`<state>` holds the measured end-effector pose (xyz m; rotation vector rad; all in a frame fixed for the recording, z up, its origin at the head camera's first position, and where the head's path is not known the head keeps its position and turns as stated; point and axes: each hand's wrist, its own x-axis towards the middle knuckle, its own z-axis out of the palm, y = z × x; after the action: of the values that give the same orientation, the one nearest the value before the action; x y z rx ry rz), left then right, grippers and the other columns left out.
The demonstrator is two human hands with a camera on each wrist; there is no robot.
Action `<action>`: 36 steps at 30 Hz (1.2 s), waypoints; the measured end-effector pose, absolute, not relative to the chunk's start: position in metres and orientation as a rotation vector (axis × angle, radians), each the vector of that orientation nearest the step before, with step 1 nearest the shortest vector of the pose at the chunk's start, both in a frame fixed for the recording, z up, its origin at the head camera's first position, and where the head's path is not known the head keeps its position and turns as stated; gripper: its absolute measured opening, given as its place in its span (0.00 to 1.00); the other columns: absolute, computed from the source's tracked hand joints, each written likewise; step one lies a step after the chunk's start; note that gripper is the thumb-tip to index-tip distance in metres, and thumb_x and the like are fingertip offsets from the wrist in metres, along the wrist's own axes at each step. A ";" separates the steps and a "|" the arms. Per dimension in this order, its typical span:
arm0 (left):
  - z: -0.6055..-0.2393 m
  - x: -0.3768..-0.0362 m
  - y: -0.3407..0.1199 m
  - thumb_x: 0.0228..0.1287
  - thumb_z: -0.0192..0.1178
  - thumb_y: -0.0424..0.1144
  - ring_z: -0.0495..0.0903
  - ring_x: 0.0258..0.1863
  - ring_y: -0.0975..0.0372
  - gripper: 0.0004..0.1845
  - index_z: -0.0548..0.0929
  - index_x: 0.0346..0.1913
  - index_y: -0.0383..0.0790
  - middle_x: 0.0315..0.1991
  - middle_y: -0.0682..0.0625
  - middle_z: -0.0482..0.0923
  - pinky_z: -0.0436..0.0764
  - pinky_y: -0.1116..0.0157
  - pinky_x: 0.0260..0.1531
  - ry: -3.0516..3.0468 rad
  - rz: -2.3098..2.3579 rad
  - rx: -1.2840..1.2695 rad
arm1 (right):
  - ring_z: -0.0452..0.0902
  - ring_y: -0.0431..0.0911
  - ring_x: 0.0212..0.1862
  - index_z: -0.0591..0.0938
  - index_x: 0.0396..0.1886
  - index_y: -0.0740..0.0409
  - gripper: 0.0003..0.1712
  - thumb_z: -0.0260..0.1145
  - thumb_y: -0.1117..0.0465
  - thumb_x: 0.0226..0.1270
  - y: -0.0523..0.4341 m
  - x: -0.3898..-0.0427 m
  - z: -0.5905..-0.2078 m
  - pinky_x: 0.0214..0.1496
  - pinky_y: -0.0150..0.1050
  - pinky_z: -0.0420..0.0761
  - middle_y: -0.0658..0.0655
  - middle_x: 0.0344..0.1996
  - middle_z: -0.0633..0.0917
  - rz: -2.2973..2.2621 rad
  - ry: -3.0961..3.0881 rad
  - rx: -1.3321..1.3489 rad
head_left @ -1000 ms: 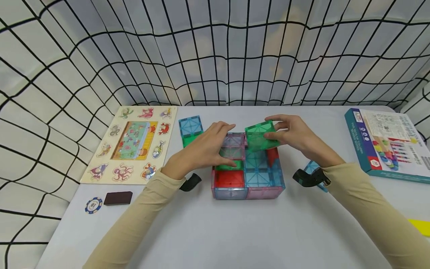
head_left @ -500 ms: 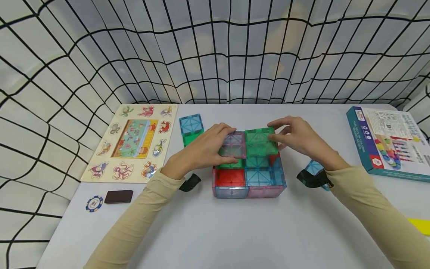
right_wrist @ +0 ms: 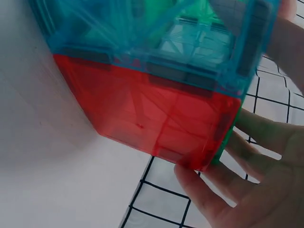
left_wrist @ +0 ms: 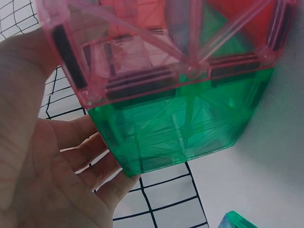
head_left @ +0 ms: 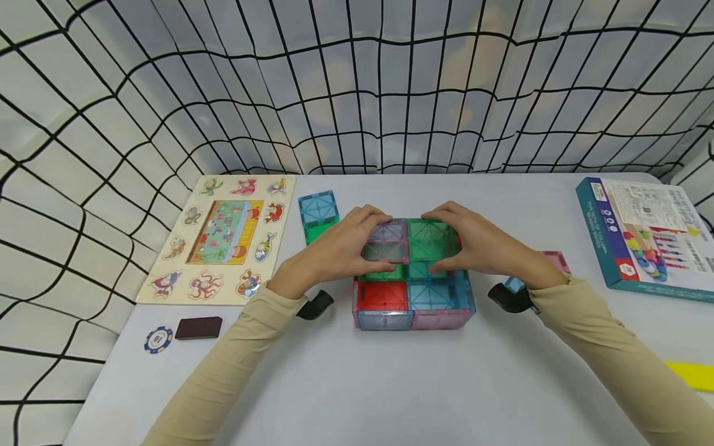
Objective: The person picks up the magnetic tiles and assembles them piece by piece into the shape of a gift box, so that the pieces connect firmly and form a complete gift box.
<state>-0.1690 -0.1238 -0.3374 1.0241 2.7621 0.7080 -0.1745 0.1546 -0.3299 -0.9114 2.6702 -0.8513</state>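
Observation:
A low box of translucent magnetic tiles (head_left: 382,296) stands mid-table in the head view, its front part uncovered at the top. A purple tile (head_left: 387,240) covers its back left and a green tile (head_left: 432,240) its back right, side by side. My left hand (head_left: 340,244) grips around the left side, thumb before the purple tile and fingers behind. The right hand (head_left: 480,241) holds the green tile's side the same way. In the left wrist view, fingertips meet a green side wall (left_wrist: 185,123). In the right wrist view, others touch a red side wall (right_wrist: 147,114).
Blue and green tiles (head_left: 318,210) lie behind my left hand; a pink tile (head_left: 558,261) shows past the right wrist. A sea-animal puzzle board (head_left: 153,272), poker chip (head_left: 158,339) and dark block (head_left: 198,327) lie left. A boxed game (head_left: 652,241) and yellow piece (head_left: 691,375) lie right.
The green tile, tilted and raised before, now lies flat on the box's back right. My right hand has shifted left, its thumb now in front of that tile. The left hand stays put.

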 end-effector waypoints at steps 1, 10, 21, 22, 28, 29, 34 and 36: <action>-0.338 -0.169 -0.124 0.62 0.75 0.54 0.72 0.62 0.54 0.43 0.72 0.73 0.33 0.67 0.44 0.71 0.78 0.55 0.64 2.762 0.708 1.027 | 0.74 0.60 0.64 0.75 0.71 0.66 0.48 0.86 0.57 0.53 0.155 -0.175 -0.331 0.66 0.60 0.78 0.64 0.64 0.76 -0.852 2.671 -0.916; -0.337 -0.169 -0.122 0.62 0.76 0.54 0.72 0.62 0.54 0.43 0.73 0.73 0.34 0.67 0.45 0.71 0.78 0.55 0.64 2.774 0.708 1.030 | 0.76 0.60 0.63 0.77 0.70 0.66 0.46 0.86 0.57 0.53 0.159 -0.176 -0.330 0.65 0.59 0.79 0.64 0.63 0.77 -0.891 2.662 -0.955; -0.336 -0.170 -0.123 0.62 0.75 0.55 0.72 0.62 0.53 0.43 0.72 0.73 0.34 0.67 0.44 0.71 0.78 0.54 0.64 2.770 0.698 1.046 | 0.76 0.60 0.63 0.76 0.72 0.64 0.48 0.86 0.55 0.54 0.161 -0.176 -0.331 0.64 0.59 0.80 0.65 0.62 0.77 -0.882 2.678 -0.937; -0.335 -0.170 -0.123 0.62 0.75 0.55 0.71 0.63 0.53 0.44 0.72 0.73 0.34 0.68 0.44 0.71 0.77 0.54 0.65 2.765 0.692 1.047 | 0.76 0.61 0.63 0.75 0.73 0.65 0.48 0.86 0.55 0.54 0.160 -0.175 -0.331 0.64 0.60 0.80 0.65 0.62 0.77 -0.882 2.679 -0.934; -0.319 -0.178 -0.113 0.62 0.75 0.57 0.70 0.67 0.52 0.48 0.69 0.76 0.32 0.70 0.42 0.69 0.73 0.55 0.70 2.725 0.534 1.136 | 0.72 0.63 0.66 0.72 0.75 0.66 0.50 0.85 0.58 0.55 0.159 -0.174 -0.330 0.67 0.61 0.77 0.67 0.65 0.73 -0.856 2.680 -0.935; -0.316 -0.180 -0.108 0.62 0.75 0.57 0.70 0.68 0.52 0.48 0.68 0.76 0.32 0.70 0.42 0.69 0.73 0.55 0.71 2.716 0.478 1.160 | 0.72 0.63 0.67 0.72 0.75 0.66 0.50 0.85 0.60 0.55 0.159 -0.174 -0.330 0.67 0.61 0.77 0.67 0.65 0.73 -0.846 2.682 -0.946; -0.300 -0.185 -0.081 0.63 0.73 0.61 0.70 0.67 0.53 0.50 0.66 0.78 0.34 0.69 0.42 0.71 0.71 0.54 0.72 2.654 0.182 1.221 | 0.70 0.62 0.67 0.72 0.73 0.68 0.47 0.84 0.65 0.54 0.161 -0.172 -0.330 0.68 0.60 0.77 0.66 0.66 0.71 -0.837 2.660 -1.033; -0.297 -0.186 -0.073 0.64 0.71 0.61 0.71 0.67 0.53 0.49 0.66 0.78 0.35 0.69 0.43 0.71 0.70 0.53 0.72 2.640 0.116 1.222 | 0.69 0.60 0.68 0.73 0.73 0.66 0.46 0.83 0.62 0.57 0.165 -0.174 -0.329 0.69 0.61 0.74 0.64 0.68 0.71 -0.892 2.604 -1.045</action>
<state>-0.1861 -0.0729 -0.2970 1.2219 2.6396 0.1163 -0.1737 0.1650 -0.3294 -1.0451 2.6044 -0.8916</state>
